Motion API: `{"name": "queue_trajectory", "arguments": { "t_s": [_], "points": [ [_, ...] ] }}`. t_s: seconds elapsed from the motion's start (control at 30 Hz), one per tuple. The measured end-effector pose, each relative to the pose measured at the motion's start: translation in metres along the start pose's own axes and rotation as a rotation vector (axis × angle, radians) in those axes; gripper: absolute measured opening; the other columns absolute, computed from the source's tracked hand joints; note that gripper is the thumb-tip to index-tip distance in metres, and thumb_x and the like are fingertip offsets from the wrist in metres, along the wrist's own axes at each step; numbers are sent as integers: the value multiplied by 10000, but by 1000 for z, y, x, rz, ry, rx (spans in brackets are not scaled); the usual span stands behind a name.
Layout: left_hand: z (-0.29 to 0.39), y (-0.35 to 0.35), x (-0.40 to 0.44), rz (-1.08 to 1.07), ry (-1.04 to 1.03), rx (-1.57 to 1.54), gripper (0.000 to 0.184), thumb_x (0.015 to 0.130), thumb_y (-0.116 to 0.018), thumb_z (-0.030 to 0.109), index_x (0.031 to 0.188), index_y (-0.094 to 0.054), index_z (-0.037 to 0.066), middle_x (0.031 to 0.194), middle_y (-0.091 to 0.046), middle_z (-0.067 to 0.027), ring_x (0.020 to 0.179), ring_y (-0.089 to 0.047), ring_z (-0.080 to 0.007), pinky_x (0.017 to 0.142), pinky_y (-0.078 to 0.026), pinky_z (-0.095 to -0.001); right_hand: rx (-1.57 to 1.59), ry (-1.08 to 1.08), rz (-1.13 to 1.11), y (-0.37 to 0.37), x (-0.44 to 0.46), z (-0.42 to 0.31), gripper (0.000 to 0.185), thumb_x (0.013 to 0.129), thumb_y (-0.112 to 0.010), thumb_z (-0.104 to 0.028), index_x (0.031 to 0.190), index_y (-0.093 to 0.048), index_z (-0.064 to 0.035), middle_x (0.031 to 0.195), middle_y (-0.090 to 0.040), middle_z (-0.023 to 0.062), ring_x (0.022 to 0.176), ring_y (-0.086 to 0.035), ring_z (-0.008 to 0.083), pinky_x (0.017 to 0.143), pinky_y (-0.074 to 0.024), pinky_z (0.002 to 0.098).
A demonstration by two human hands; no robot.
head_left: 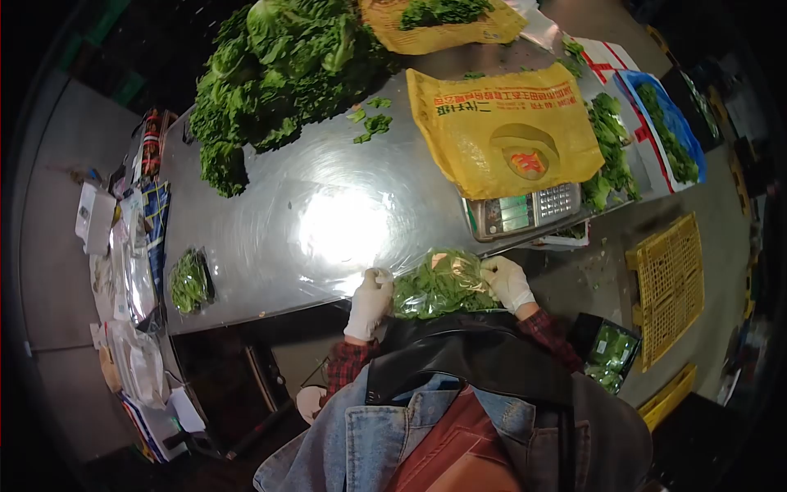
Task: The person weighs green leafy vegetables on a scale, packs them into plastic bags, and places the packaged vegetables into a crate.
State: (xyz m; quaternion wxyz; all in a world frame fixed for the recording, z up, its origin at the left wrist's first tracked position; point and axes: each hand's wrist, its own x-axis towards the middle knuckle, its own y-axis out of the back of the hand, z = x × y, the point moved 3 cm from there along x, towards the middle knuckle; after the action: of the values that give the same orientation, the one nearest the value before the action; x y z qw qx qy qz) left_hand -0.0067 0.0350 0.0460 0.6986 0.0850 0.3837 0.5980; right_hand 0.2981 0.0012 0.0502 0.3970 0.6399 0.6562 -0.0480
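Just on the near side of the scale (534, 215), at the front edge of the steel table (262, 238), holds a clear bag of leafy greens (434, 291) between two white-gloved hands, set apart at opposite ends of it. Clamps the bag's right end, directly in front of the scale, in the closed fingers of the right hand (507, 283). Grips the film at the other end, farther left of the scale, with the curled left hand (370, 302).

Has a yellow sack (508, 135) lying across the top of the scale, with loose greens (608, 156) just to the right. Faces a large heap of greens (287, 74), well to the left of the scale and beyond it, with a few leaf scraps (375, 127) in between. Has another bagged bunch (190, 280) far left of the scale, near the table's corner. Right of the scale, off the table, has a yellow plastic crate (672, 283) standing tilted.
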Motion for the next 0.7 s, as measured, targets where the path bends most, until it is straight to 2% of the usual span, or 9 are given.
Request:
{"name": "queue_trajectory", "arguments": {
  "t_s": [0.1,0.2,0.3,0.4,0.47,0.5,0.53,0.6,0.7],
  "points": [
    [6,2,-17,60,-245,-99,269,922,-563,79,1183,-605,29,1128,-643,-218,994,-655,-348,870,-521,-397,-320,208,128,-2,-15,-13,240,966,-596,-168,1086,-662,29,700,-658,74,668,-643,140,566,-485,295],
    [10,4,-6,-253,-962,156,369,976,-485,59,1341,-529,32,1213,-610,-214,1047,-631,-277,924,-494,-358,664,30,-563,-30,20,14,321,994,-576,-258,1158,-661,4,764,-652,33,690,-576,84,626,-458,266],
    [7,-10,-11,-365,-926,267,404,942,-500,-29,1342,-527,27,1235,-608,-173,1134,-592,-218,986,-461,-318,800,246,-606,-15,24,19,379,1020,-534,-355,1134,-680,-25,735,-600,-18,667,-506,41,606,-408,219],
    [-9,-39,-6,-366,-492,-463,631,784,-563,-126,1387,-432,2,1347,-516,-153,1225,-515,-257,1020,-455,-379,1170,289,-610,-30,33,40,405,962,-633,-377,1168,-654,-29,873,-665,9,766,-581,67,701,-481,237],
    [-2,-36,9,-297,-828,-214,554,856,-613,-26,1379,-432,-7,1344,-498,-171,1192,-530,-289,1006,-470,-404,1261,377,-484,-26,37,60,458,931,-676,-383,1211,-629,-23,959,-687,30,842,-622,97,767,-515,263],
    [3,-45,20,-350,-859,-197,554,856,-613,-26,1379,-432,-7,1344,-498,-171,1192,-530,-289,1006,-470,-404,726,504,-199,-12,32,65,520,900,-713,-376,1259,-592,-20,1045,-677,42,939,-623,125,839,-512,290],
    [-1,-54,36,-302,-596,-349,545,872,-632,18,1378,-433,-6,1334,-502,-172,1178,-539,-288,990,-480,-405,178,560,67,3,23,70,595,868,-750,-370,1307,-554,-18,1130,-668,55,1036,-624,154,911,-509,317],
    [-9,-74,53,-172,-38,-598,539,903,-669,107,1376,-435,-5,1312,-510,-173,1149,-558,-286,959,-498,-407,356,536,135,26,3,94,632,855,-761,-364,1333,-530,-20,1166,-658,59,1065,-613,161,934,-498,327],
    [109,-155,7,-527,-1,-569,558,945,-662,185,1412,-418,5,1324,-521,-187,1128,-587,-282,921,-521,-405,797,484,214,63,-31,154,686,842,-775,-323,1387,-482,-27,1240,-638,64,1113,-590,166,977,-475,339]
  ]
}}
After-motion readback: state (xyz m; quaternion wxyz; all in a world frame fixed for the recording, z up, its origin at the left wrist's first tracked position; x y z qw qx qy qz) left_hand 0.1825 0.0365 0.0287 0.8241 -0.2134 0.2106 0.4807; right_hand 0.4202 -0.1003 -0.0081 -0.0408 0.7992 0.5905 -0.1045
